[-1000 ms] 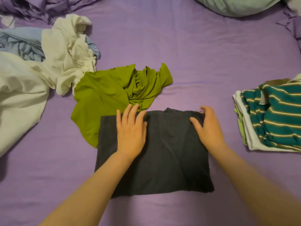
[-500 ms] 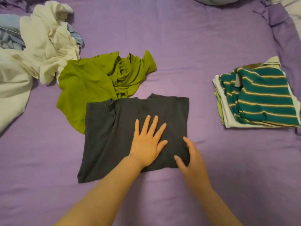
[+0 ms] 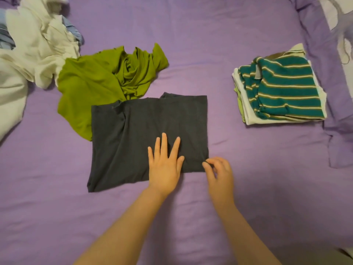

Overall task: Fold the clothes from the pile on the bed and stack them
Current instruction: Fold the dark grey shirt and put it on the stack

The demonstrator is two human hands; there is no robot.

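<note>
Folding a dark shirt on the bed

Left hand (image 3: 165,165) lies flat, fingers spread, on the dark shirt (image 3: 141,134) mid-bed (image 3: 210,35); right hand (image 3: 219,174) pinches its near right corner; folded stack (image 3: 282,90) sits well right

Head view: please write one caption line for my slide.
Left hand presses flat on the dark grey shirt while the right hand pinches its near right corner.
</note>
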